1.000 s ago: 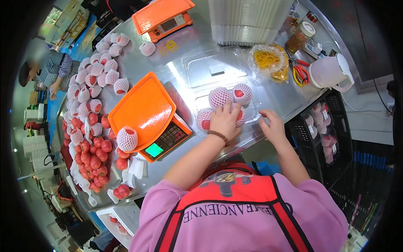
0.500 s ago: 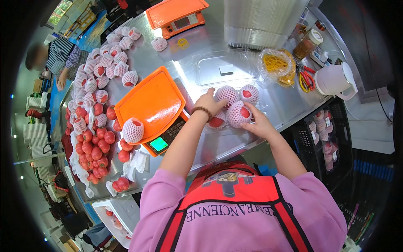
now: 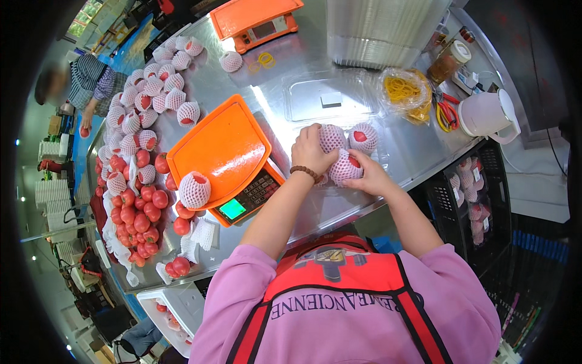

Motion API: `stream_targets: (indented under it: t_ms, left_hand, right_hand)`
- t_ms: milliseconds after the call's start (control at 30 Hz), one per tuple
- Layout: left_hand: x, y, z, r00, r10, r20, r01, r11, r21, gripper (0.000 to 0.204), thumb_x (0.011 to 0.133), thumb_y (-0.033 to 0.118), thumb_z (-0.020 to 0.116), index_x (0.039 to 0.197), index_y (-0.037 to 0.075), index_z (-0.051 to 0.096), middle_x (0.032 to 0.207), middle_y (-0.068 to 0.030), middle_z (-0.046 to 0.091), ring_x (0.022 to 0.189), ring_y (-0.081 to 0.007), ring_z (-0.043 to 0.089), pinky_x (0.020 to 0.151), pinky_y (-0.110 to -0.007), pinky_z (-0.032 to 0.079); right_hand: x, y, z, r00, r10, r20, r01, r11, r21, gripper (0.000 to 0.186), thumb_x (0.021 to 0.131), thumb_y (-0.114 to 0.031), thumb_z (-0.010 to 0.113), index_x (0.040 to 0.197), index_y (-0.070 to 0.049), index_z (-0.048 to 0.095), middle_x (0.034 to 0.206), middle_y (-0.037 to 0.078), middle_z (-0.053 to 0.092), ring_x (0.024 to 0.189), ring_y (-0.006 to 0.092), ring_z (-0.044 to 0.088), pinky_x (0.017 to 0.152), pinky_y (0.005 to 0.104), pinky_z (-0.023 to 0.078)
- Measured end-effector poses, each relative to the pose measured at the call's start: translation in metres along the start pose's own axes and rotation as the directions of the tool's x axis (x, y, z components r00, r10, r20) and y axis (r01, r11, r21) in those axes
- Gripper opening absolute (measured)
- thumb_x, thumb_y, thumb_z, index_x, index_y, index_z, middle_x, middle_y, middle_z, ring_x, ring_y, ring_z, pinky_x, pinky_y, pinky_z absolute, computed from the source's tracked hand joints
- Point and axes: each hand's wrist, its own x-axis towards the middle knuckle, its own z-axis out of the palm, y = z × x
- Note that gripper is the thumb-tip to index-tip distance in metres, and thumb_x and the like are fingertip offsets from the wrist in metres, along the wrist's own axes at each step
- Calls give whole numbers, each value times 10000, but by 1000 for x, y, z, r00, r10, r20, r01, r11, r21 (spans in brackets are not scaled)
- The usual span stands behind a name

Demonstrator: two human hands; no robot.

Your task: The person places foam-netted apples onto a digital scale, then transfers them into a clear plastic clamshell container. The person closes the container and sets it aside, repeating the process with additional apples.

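On the metal table in front of me, red tomatoes in white foam nets sit bunched together. My left hand (image 3: 313,151) curls round the left side of the bunch, against the far-left netted tomato (image 3: 332,138), and hides most of what lies beneath its palm. The near netted tomato (image 3: 345,168) is gripped by my right hand (image 3: 368,177), thumb on top and fingers at its side. A further netted tomato (image 3: 363,138) stands at the far right, touched by neither hand. Clear plastic shows around the bunch, its shape hard to make out.
Left of my hands is an orange scale (image 3: 221,151) bearing one netted tomato (image 3: 194,189). Bare tomatoes (image 3: 141,221) and netted ones (image 3: 145,100) crowd the left side. Beyond lie a clear lid (image 3: 330,100), stacked clear containers (image 3: 382,33), rubber bands (image 3: 403,91), pliers (image 3: 447,112) and a white jug (image 3: 485,112).
My left hand has shifted its hold over the bunch, now covering the near-left tomato that showed before. The near tomato has moved slightly left in my right hand. A co-worker's hand now holds a tomato.
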Motion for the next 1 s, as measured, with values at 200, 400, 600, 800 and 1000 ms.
stream_targets:
  t_ms: [200,400,600,800,1000]
  left_hand:
    - [24,-16,0,897,-316,308,389,897,-213,942,622,447,815,1276,-80,389,1160,-266,586,1040,-330,621,856,-376,520]
    - [22,-10,2,897,-339,285,410,880,-241,992,561,416,863,1262,-118,407,1132,-261,607,1003,-324,638,832,-372,531]
    - [-7,-8,-6,997,-8,-74,0,993,-117,815,616,348,828,1247,-28,473,1153,-235,537,1098,-369,533,942,-418,446]
    - [6,-17,-15,973,-205,105,205,979,17,819,622,410,777,1243,-18,458,1178,-233,527,1083,-402,546,931,-436,461]
    - [3,-16,-24,982,-146,123,141,989,52,847,635,455,762,1255,-29,446,1154,-260,544,1050,-401,576,892,-437,488]
  right_hand:
    - [10,-1,-5,992,2,125,-22,987,156,854,657,-159,829,1382,-36,395,1309,173,515,1203,261,513,1014,359,410]
    - [7,-7,-3,988,39,151,-67,980,188,866,626,-206,828,1369,-89,399,1282,180,521,1182,301,522,985,368,424]
    - [9,-1,-2,983,18,183,-33,996,77,871,644,-307,831,1374,-87,410,1280,196,533,1194,328,517,999,393,414]
    - [30,15,5,968,-111,224,124,991,-42,867,677,-394,811,1384,-68,428,1298,203,535,1206,340,511,1019,404,402]
    - [33,7,-6,938,-31,345,0,996,90,875,671,-359,828,1375,-34,423,1290,196,550,1187,310,537,1006,372,416]
